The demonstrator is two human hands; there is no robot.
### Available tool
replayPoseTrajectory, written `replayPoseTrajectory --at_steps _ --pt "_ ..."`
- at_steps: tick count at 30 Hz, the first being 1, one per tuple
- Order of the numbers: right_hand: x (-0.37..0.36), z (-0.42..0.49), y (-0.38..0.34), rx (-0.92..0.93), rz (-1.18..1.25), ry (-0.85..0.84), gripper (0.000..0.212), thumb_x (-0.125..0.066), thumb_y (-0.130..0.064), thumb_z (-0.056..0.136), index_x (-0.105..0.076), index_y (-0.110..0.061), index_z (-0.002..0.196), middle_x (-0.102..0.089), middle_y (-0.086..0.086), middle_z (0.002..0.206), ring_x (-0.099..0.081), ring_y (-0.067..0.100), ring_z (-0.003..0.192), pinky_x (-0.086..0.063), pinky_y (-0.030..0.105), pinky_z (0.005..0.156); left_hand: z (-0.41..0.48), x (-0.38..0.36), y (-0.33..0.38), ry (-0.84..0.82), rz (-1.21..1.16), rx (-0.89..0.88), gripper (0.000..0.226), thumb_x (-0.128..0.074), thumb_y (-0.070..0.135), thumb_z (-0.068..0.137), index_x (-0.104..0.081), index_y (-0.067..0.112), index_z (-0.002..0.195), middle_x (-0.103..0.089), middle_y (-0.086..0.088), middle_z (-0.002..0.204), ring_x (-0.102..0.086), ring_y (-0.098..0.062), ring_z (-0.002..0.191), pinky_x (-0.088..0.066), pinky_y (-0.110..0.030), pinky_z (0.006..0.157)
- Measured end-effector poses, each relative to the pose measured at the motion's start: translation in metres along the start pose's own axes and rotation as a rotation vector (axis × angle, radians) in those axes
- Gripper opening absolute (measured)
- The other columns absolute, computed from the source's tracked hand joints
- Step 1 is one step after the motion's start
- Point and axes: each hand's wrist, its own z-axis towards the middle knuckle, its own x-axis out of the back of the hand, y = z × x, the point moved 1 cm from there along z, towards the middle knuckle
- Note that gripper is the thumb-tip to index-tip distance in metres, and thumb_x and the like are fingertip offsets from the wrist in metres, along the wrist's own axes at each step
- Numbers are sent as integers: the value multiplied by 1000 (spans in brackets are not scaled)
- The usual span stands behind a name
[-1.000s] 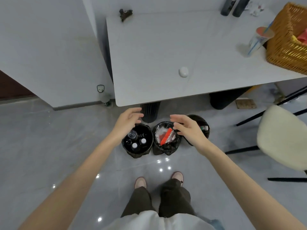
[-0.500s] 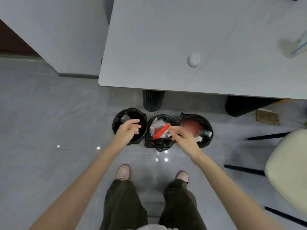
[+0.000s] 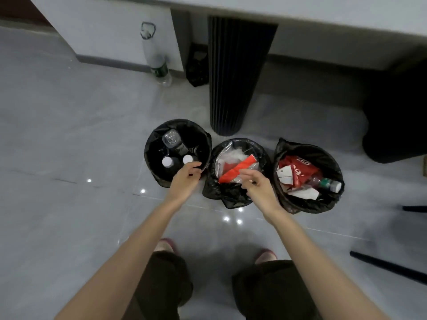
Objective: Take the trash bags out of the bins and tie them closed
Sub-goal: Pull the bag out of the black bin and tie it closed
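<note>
The left hand (image 3: 184, 180) reaches to the rim just left of the middle bin (image 3: 263, 153). Its fingers are curled and its fingertips lie against the near right edge of the left bin (image 3: 150, 158). I cannot tell whether they pinch the black liner there. The right hand (image 3: 256, 185) hangs over the near side of the middle bin with its fingers bent and its thumb pointing left across a red wrapper (image 3: 235, 168). I cannot tell whether it grips anything. The middle bin stands on the grey floor (image 3: 69, 139), and its black trash bag (image 3: 231, 197) is folded over the rim and bunched down the near side, with clear plastic inside beside the wrapper. The left bin touches or nearly touches the middle bin. It is lined in black too and holds clear bottles, two of them with white caps (image 3: 167, 161). Just to the right of the middle bin is the right bin (image 3: 336, 167), also lined in black, holding a red package (image 3: 298, 169), white paper, and a bottle with a green label (image 3: 328, 184). Directly behind the middle bin stands a dark ribbed table leg (image 3: 238, 77) under the pale table (image 3: 323, 10). Farther back and to the left, a clear bottle (image 3: 158, 63) stands against the wall, with a small black bag (image 3: 196, 68) beside it. In front of the middle bin are the person's two shoes (image 3: 165, 244), and thin black chair legs (image 3: 388, 266) lie well off to its right.
</note>
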Motion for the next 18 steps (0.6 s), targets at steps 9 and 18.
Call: replayPoseTrajectory --at_steps 9,18 --pt "-58 97 78 149 -50 -1 27 -49 -6 94 -60 -13 119 -61 -8 101 -58 4 94 -48 23 90 100 -27 -102 35 325 -187 42 -45 15 93 -47 16 134 -59 -7 125 -57 -24 114 -42 -36 103" --pt "-61 87 80 324 -146 -30 29 -50 -4 93 -61 -14 118 -61 -4 110 -55 8 108 -45 22 94 92 -31 -124 99 421 -294 44 -46 20 93 -45 21 138 -56 -10 129 -54 -27 118 -41 -36 102"
